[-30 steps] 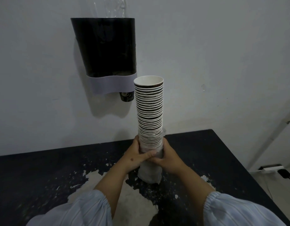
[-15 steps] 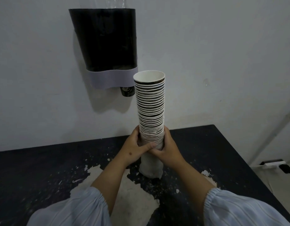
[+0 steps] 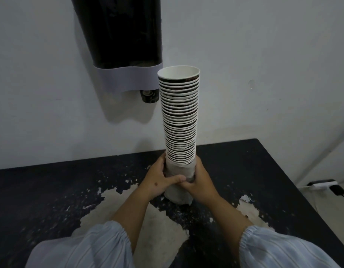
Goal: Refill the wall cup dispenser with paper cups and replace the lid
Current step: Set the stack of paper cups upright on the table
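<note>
Cups (image 3: pixel 179 117) stand stacked upright over the bench (image 3: pixel 51 190), right of the wall dispenser (image 3: pixel 124 41). Left hand (image 3: pixel 159 180) and right hand (image 3: pixel 202 182) clasp the stack's wrapped base from both sides, forearms reaching forward.

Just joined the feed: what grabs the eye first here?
A tall stack of nested paper cups stands upright mid-frame, its wrapped base gripped by the left hand and right hand. Up left on the wall hangs the black cup dispenser; below lies a chipped black table.

cup stack (image 3: pixel 179 117) on table (image 3: pixel 51 190) — dispenser (image 3: pixel 122 41) behind-left, on wall (image 3: pixel 264 55)
</note>
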The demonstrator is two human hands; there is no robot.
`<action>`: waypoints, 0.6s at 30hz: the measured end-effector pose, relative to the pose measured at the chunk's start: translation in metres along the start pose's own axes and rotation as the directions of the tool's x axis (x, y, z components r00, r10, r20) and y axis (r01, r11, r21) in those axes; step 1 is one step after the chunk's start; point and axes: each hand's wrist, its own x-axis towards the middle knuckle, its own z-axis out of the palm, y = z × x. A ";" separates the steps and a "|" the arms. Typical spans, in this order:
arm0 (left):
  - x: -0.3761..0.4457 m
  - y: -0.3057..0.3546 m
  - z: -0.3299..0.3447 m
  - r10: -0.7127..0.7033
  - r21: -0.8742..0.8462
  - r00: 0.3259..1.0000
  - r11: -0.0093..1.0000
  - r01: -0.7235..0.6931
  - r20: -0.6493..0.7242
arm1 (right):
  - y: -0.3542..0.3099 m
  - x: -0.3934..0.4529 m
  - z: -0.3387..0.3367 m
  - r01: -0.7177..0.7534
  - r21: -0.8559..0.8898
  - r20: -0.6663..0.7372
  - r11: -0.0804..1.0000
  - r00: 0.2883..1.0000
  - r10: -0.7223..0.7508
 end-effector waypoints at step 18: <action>-0.009 0.008 -0.006 0.075 -0.048 0.997 0.996 -0.076 -0.024 | 0.000 -0.001 -0.024 -0.001 -0.083 0.112 0.997 0.994 0.011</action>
